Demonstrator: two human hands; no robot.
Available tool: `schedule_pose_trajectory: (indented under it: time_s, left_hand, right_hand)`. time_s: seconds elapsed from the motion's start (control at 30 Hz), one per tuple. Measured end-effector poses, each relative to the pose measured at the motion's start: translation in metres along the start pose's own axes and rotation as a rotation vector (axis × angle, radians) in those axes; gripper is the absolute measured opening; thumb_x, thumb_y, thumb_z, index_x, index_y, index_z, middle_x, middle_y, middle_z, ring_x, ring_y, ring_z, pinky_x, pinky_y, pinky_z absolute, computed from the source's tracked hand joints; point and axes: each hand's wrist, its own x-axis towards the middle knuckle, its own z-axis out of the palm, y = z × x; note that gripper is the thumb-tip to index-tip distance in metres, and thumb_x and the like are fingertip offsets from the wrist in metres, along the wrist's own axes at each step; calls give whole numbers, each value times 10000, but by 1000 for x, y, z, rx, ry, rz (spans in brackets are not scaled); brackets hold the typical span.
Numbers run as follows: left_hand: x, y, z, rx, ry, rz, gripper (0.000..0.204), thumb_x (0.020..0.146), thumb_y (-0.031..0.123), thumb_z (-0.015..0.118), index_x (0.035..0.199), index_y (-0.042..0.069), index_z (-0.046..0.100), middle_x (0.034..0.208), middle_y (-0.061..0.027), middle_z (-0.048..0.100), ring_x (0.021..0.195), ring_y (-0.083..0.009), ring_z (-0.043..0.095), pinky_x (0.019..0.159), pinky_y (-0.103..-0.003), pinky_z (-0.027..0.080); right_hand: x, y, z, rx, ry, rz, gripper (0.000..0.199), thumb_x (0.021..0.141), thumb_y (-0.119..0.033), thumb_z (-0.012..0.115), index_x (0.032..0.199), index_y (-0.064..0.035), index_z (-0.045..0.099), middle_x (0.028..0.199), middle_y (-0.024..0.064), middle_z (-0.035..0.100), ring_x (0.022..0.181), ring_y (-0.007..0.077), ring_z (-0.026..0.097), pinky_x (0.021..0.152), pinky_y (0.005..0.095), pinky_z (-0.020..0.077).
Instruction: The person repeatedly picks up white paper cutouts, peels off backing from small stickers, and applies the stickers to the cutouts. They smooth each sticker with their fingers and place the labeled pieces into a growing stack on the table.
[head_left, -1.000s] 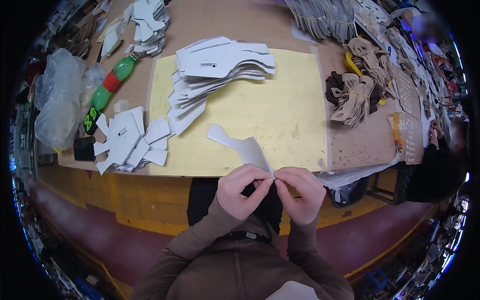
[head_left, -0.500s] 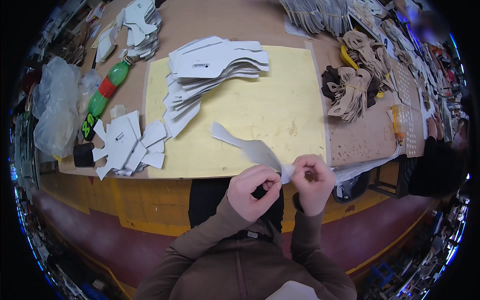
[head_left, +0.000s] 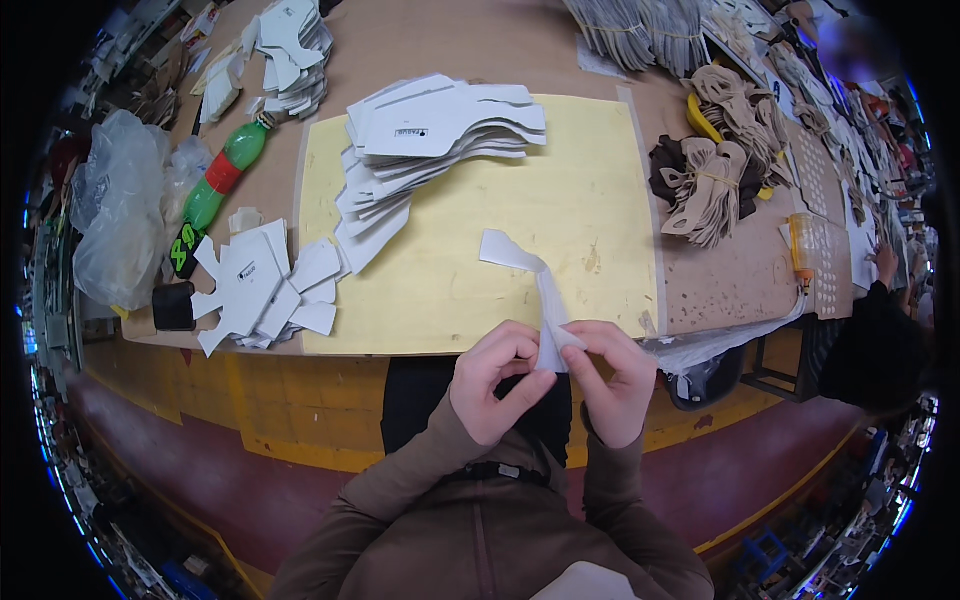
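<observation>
Both hands are at the near edge of the table, pinching a thin white cut-out piece (head_left: 549,300) between them. My left hand (head_left: 492,385) has its thumb and fingers closed on the piece's lower left edge. My right hand (head_left: 612,382) grips a corner at the lower right, which stands apart from the rest like a fold or a peeled layer. Upward from the hands, the strip bends to the left over the yellow sheet (head_left: 590,200). A fanned stack of white cut-out pieces (head_left: 400,140) rests beyond it. More loose white pieces (head_left: 255,285) lie at the left.
At the left are a green bottle (head_left: 205,200), clear plastic bags (head_left: 118,215) and a small black object (head_left: 174,306). Bundled beige pieces (head_left: 708,185) and an orange-tinted container (head_left: 802,245) lie at the right. Grey bundles (head_left: 640,30) sit at the back; another person's hand (head_left: 884,265) is far right.
The white piece has swung from a leftward slant to nearly upright, its far end bent left. My right hand has shifted slightly left and down, its fingers now more extended along the piece's corner.
</observation>
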Motion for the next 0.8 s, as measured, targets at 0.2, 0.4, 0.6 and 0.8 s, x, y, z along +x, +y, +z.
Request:
schedule_pose_trajectory:
  time_s: [0.2, 0.4, 0.6, 0.8]
  left_hand:
    - [4, 1, -7, 305, -51, 71, 113, 969, 91, 655, 958, -21, 651, 886, -139, 599, 812, -280, 631, 714, -343, 513]
    - [-2, 3, -15, 420, -135, 184, 107, 948, 79, 657, 927, -25, 642, 827, -139, 581, 713, -299, 573, 650, -361, 473]
    - [-7, 5, -17, 370, -75, 104, 109, 919, 56, 675, 866, -28, 631, 783, -130, 572, 705, -290, 567, 640, -359, 463]
    - [-2, 7, -21, 421, -38, 159, 177, 884, 37, 690, 771, -21, 568, 748, -128, 547, 692, -291, 555, 629, -370, 446]
  right_hand:
    - [-5, 4, 0, 58, -43, 81, 89, 892, 33, 708, 978, 49, 723, 929, 129, 746, 817, 180, 706, 757, 277, 545]
    - [3, 28, 0, 415, 170, 256, 131, 1000, -19, 639, 1015, 100, 690, 908, 57, 715, 809, 64, 618, 732, 209, 486]
    - [7, 25, -4, 436, 160, 267, 141, 996, -20, 644, 1053, 101, 690, 890, 33, 696, 793, 58, 595, 722, 201, 468]
    - [9, 19, -1, 255, 222, 212, 142, 996, -28, 649, 1045, 94, 701, 845, 7, 663, 752, 41, 553, 676, 192, 433]
